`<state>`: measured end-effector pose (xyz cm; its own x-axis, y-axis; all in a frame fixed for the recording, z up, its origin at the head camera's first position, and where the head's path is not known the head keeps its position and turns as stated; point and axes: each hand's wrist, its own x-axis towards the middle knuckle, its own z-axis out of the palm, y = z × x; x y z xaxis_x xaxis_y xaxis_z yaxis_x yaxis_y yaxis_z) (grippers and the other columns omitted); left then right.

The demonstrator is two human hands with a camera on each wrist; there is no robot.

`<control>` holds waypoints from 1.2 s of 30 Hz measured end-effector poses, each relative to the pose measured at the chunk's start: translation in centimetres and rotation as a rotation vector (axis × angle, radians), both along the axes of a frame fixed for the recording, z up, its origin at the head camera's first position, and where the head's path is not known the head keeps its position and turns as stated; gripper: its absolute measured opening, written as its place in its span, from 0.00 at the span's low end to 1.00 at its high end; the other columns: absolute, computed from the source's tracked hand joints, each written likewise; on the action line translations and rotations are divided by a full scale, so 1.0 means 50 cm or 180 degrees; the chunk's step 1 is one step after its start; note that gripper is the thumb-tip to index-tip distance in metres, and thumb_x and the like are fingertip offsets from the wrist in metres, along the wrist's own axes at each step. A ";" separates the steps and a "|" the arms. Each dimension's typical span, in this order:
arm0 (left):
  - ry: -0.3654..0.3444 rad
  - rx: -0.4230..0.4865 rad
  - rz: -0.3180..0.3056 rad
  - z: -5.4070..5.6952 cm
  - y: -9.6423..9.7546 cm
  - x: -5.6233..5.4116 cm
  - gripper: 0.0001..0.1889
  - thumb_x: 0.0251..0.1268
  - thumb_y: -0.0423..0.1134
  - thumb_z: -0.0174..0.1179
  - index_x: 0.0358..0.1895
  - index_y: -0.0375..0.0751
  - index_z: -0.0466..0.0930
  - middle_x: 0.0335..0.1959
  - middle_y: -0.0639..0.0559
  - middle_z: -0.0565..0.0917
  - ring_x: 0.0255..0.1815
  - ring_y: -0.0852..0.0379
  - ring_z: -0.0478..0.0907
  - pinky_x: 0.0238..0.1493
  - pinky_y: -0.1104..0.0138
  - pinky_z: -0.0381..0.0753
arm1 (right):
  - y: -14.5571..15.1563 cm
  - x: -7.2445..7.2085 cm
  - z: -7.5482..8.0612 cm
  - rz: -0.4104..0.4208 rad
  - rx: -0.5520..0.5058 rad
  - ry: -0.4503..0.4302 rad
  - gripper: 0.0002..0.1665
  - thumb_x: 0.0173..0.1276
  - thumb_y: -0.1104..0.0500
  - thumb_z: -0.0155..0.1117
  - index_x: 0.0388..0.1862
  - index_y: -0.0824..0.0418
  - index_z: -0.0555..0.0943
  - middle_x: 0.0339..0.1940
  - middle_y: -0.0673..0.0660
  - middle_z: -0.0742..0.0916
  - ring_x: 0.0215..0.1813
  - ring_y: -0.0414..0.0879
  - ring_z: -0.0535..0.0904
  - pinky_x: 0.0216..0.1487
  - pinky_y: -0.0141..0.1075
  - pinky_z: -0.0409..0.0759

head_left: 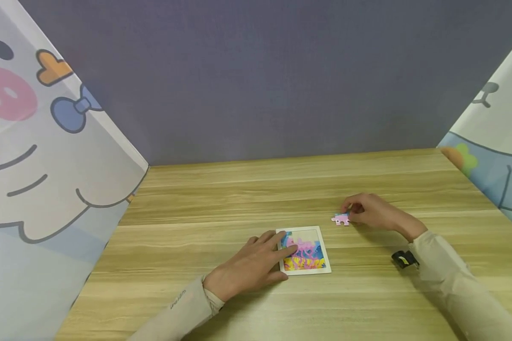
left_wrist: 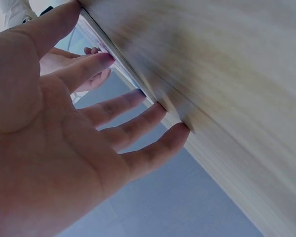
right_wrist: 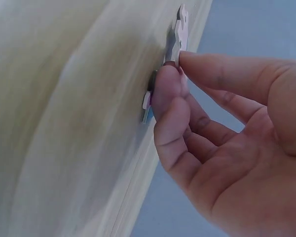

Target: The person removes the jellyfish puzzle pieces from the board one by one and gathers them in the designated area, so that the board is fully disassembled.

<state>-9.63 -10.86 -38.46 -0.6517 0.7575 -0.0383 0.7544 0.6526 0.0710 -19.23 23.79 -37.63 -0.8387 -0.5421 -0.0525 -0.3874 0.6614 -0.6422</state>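
Observation:
A white-framed jigsaw puzzle [head_left: 326,258] with a pink jellyfish over yellow plants lies flat on the table, and its top part shows a pale bare patch. My left hand [head_left: 256,265] rests at its left side, fingers spread and extended, with the index finger over the picture and the thumb by the lower left corner. To the right of the frame, my right hand [head_left: 369,211] pinches a pink and blue puzzle piece [head_left: 342,219] between thumb and fingers. In the right wrist view that piece [right_wrist: 181,34] stands edge-on, and another small piece [right_wrist: 146,101] shows beyond the fingertips.
The wood-grain table [head_left: 222,189] meets a dark grey panel [head_left: 256,85] at the back. Side panels with cartoon animals [head_left: 47,180] flank it. A small black object with a yellow mark [head_left: 404,259] is beside the right sleeve.

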 end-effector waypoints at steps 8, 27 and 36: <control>-0.0008 0.0011 -0.0027 0.001 0.001 -0.004 0.33 0.71 0.58 0.55 0.76 0.55 0.63 0.75 0.42 0.63 0.74 0.45 0.61 0.62 0.49 0.74 | 0.008 -0.003 -0.004 -0.0028 0.0044 0.0135 0.09 0.65 0.70 0.66 0.42 0.61 0.85 0.32 0.51 0.85 0.34 0.42 0.77 0.34 0.32 0.75; 0.0020 0.0042 -0.0052 0.003 0.001 -0.005 0.35 0.70 0.60 0.56 0.77 0.56 0.62 0.75 0.42 0.63 0.74 0.45 0.62 0.62 0.49 0.74 | -0.012 0.004 0.010 -0.0092 0.0091 0.0383 0.08 0.66 0.69 0.65 0.43 0.62 0.85 0.28 0.49 0.85 0.30 0.38 0.78 0.31 0.32 0.77; -0.0098 0.0060 0.0148 0.004 -0.028 -0.001 0.33 0.72 0.60 0.53 0.77 0.59 0.61 0.76 0.43 0.62 0.73 0.43 0.63 0.62 0.45 0.74 | -0.047 0.021 0.029 -0.0042 -0.0019 0.0416 0.10 0.69 0.67 0.63 0.48 0.67 0.83 0.32 0.51 0.87 0.35 0.42 0.82 0.35 0.33 0.80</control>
<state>-9.68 -12.27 -38.25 -0.6849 0.7272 -0.0449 0.7206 0.6852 0.1061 -18.19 21.44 -36.16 -0.8452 -0.5309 0.0609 -0.4593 0.6634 -0.5907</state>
